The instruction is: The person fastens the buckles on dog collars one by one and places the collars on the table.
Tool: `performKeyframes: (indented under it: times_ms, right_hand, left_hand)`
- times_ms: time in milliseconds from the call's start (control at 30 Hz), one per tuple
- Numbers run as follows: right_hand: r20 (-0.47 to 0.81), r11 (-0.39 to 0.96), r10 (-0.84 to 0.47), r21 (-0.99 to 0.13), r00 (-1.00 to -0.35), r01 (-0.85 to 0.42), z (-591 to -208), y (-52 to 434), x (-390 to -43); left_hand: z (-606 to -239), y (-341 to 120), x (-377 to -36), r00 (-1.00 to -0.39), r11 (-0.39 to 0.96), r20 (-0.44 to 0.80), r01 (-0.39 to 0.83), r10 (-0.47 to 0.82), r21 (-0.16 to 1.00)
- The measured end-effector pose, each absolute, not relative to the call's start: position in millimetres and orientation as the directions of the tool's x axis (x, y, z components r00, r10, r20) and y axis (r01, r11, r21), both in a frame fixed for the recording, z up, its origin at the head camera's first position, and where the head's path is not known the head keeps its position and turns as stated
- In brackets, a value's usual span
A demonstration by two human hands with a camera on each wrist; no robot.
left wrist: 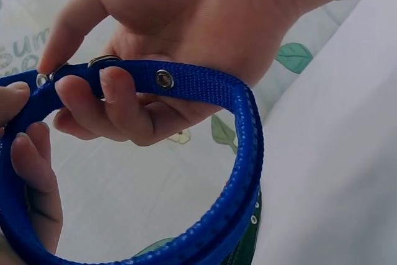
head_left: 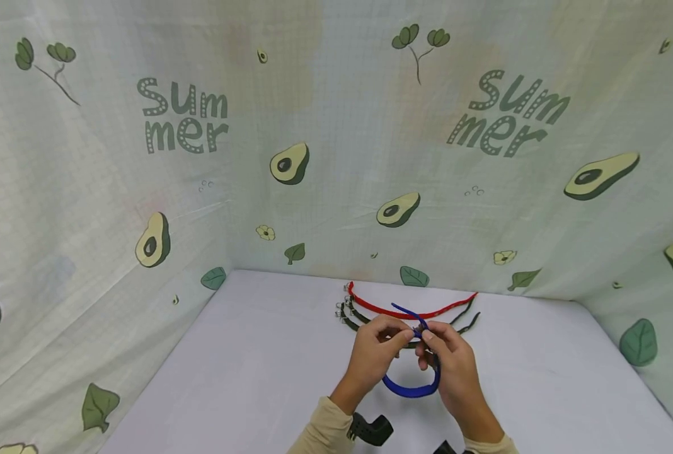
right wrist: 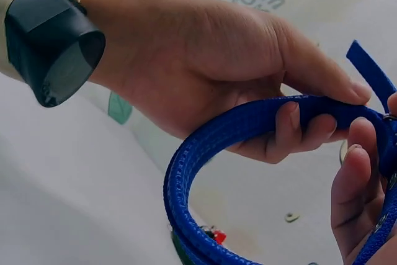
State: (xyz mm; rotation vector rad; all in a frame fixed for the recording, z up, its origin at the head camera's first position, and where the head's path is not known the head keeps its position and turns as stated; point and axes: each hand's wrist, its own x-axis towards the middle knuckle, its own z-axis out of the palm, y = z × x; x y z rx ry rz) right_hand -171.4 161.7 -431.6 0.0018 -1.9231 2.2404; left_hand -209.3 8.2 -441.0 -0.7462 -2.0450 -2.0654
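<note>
Since the blue collar [head_left: 410,391] looks light, bendy, your left hand [head_left: 372,350] and right hand [head_left: 455,364], fingers curled, pinch it near the metal ring [left wrist: 104,59]; best hold's there.

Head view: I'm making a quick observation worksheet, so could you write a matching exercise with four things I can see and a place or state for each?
Things:
1. blue strap
2. red strap
3. dark straps
4. cloth

Places and states:
A. on the table, partly hidden by the hands
B. printed with avocados
C. gripped by the left hand and right hand
D. farthest back of the straps

Pairs: 1-C, 2-D, 3-A, 4-B
</note>
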Motion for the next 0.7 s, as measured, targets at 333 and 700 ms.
performKeyframes:
  times_ms: [333, 700]
  right_hand:
    - [0.031, -0.306, 0.121, -0.95, -0.992, -0.067, -430.1, 163.3, -171.2]
    - [0.073, -0.302, 0.141, -0.947, -0.987, -0.113, -427.9, 165.2, -173.3]
  left_hand:
    - [-444.4, 12.3, -206.3, -0.784, 0.084, 0.576, 0.606, 0.233, 0.791]
    - [-444.2, 14.3, -207.8, -0.653, 0.224, 0.705, 0.757, 0.276, 0.614]
